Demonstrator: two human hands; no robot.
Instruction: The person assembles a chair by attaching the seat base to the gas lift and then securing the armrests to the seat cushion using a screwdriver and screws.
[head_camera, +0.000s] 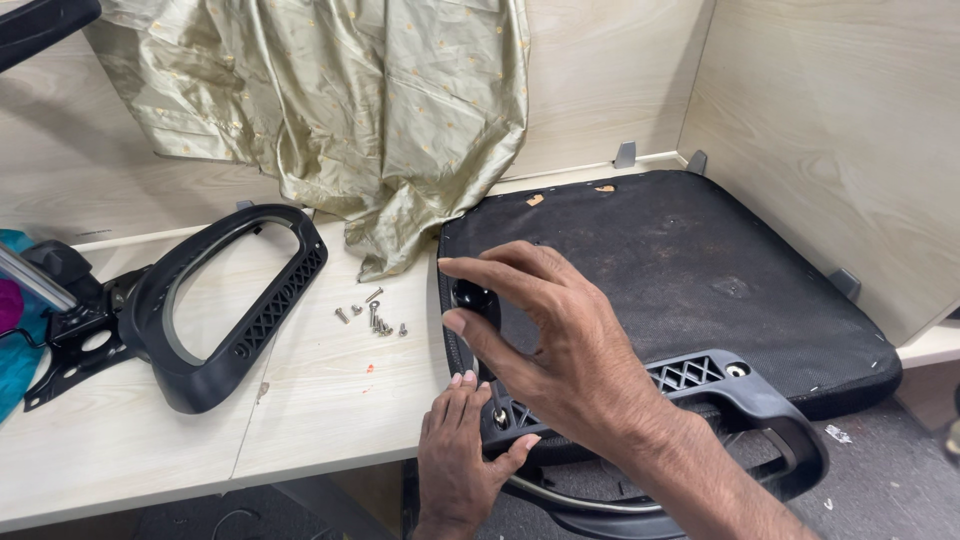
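No labels or packaging anywhere, just bare parts on a pale wood desk (330, 400). Right hand (560, 350) reaches in from the near right, thumb and fingers curled around a small black knob (472, 297) at the left edge of the black seat cushion (700, 270). Left hand (462, 455) sits near, fingers loosely bent and pressing on the armrest bracket (700, 380), gripping nothing I think. Loose screws (372, 315) and a second armrest (230, 300) lie further left.

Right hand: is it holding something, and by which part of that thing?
The right hand pinches a small black knob by its sides, between thumb and fingertips, at the seat cushion's edge.
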